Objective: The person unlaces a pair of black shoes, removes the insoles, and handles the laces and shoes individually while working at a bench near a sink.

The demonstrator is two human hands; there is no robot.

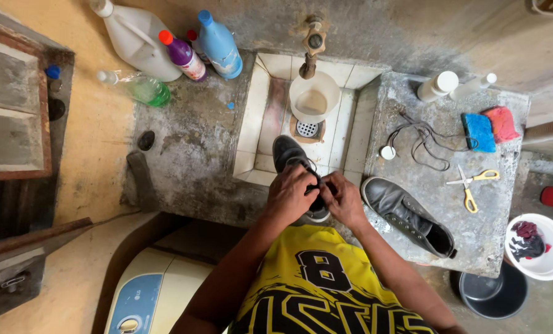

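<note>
I hold a black shoe (287, 152) over the tiled sink basin (255, 117), toe pointing away from me. My left hand (291, 194) grips its left side and my right hand (343, 198) grips its right side, fingers at the lace area. A second black shoe (406, 215) lies on the concrete counter (499, 216) to the right, laces out. Loose dark laces (426, 137) lie further back on that counter.
A small white bucket (313, 96) stands under the tap (312, 48) in the basin. Several bottles (180, 52) stand at the back left. Yellow scissors (472, 184), a blue sponge (478, 132), a red sponge (502, 123) and white bottles (438, 85) lie right. White bowl (545, 260) lower right.
</note>
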